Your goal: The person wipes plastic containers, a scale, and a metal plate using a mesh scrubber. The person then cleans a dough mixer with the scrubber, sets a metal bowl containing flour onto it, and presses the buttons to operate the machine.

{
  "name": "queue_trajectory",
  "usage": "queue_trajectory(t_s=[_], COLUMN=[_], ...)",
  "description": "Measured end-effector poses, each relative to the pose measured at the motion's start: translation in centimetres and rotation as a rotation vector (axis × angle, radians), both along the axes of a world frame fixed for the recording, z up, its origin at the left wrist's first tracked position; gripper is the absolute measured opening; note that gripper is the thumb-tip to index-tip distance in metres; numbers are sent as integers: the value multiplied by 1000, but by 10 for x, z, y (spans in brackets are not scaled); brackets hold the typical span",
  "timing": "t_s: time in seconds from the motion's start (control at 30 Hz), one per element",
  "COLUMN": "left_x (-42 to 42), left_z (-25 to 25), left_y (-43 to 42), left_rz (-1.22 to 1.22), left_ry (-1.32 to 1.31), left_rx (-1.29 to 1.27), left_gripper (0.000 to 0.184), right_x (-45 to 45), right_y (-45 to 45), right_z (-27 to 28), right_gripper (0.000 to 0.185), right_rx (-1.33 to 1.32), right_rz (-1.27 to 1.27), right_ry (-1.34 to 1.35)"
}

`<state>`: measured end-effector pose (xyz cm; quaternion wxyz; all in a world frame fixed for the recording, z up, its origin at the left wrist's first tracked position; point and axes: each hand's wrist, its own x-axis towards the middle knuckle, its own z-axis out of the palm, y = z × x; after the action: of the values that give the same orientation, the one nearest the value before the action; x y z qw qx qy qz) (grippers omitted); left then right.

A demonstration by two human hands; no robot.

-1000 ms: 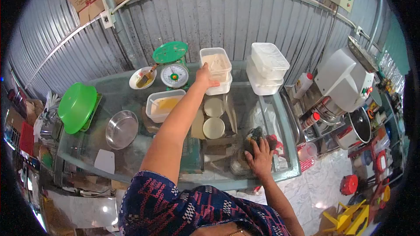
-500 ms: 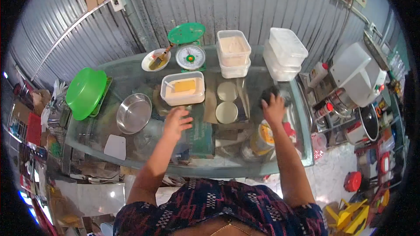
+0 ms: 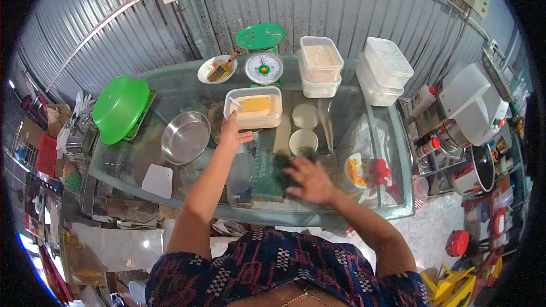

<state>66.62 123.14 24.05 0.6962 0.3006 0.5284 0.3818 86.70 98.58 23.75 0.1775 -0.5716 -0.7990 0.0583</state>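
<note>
My left hand (image 3: 232,134) touches the front left corner of a clear plastic tub (image 3: 277,117), its fingers apart. Inside the tub are pale contents and a yellow rectangular piece (image 3: 256,104). To the right, my right hand (image 3: 311,181) is smeared by motion over the glass tabletop, with a dark mesh scrubber (image 3: 282,177) under its fingertips. Just beyond that hand, two round pale discs (image 3: 303,142) show on or under the glass; which, I cannot tell.
A steel bowl (image 3: 186,138), white scraper (image 3: 157,181) and green basin (image 3: 120,109) occupy the left side. Behind stand a brush bowl (image 3: 207,74), green scale (image 3: 264,69) and stacked tubs (image 3: 321,74), (image 3: 387,68). A white mixer (image 3: 470,99) is at the right.
My left hand has left the stacked tubs and come to the tub with the yellow piece. My right hand and the dark scrubber have moved left across the glass. The view has shifted.
</note>
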Motion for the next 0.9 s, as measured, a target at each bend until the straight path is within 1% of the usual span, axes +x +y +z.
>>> queue_trajectory(t_s=[0.03, 0.1, 0.17, 0.23, 0.27, 0.33, 0.4, 0.5, 0.53, 0.6, 0.63, 0.7, 0.73, 0.77, 0.83, 0.87, 0.9], left_x=[-1, -2, -5, -3, -2, 0, -1, 1, 0, -4, -6, -7, -11, -14, -14, -13, -12], left_z=[-2, -5, -3, 0, 0, -1, -9, -3, -5, -4, -1, 5, 0, -7, 1, 3, 8], left_y=[5, 12, 14, 13, 9, 1, -13, -32, -33, -34, -35, -38, -30, -25, -29, -34, -40], left_rz=[4, 32, 11, -11, 25, 60, 116, 167, 165, 76, 74, -20, -57, -62, -186, -205, -211], left_ry=[0, 7, -15, -41, -51, -68, -109, -135, -140, -152, -156, -44, -36, -38, -218, -264, -262], left_rx=[-1, 18, 17, 16, 16, 26, 163, 245, 250, 258, 266, 56, -26, -19, -110, -103, -96], left_gripper=[74, 64, 61, 58, 54, 51, 46, 41, 41, 50, 50, 61, 69, 69, 66, 65, 65], right_x=[20, 70, 120, 150, 155, 156, 149, 140, 140, 140, 140, 141, 141, 142, 140, 139, 138], right_y=[-1, 6, 9, 4, 1, -6, -10, -16, -17, -17, -16, -16, -17, -17, -16, -17, -18], right_z=[3, -15, -29, -34, -35, -33, -35, -34, -34, -34, -34, -33, -33, -34, -33, -32, -30], right_gripper=[56, 53, 53, 55, 55, 57, 57, 56, 56, 56, 56, 57, 58, 58, 54, 55, 55], right_rx=[-49, 152, 198, 199, 207, 131, 152, 188, 188, 192, 202, 177, 175, 182, 207, 203, 210], right_rz=[-71, -303, -588, -812, -815, -915, -926, -924, -917, -917, -920, -918, -915, -921, -927, -932, -937], right_ry=[-12, 70, 52, 1, -1, -25, -22, -33, -35, -56, -54, -30, -23, -22, -37, -34, -31])
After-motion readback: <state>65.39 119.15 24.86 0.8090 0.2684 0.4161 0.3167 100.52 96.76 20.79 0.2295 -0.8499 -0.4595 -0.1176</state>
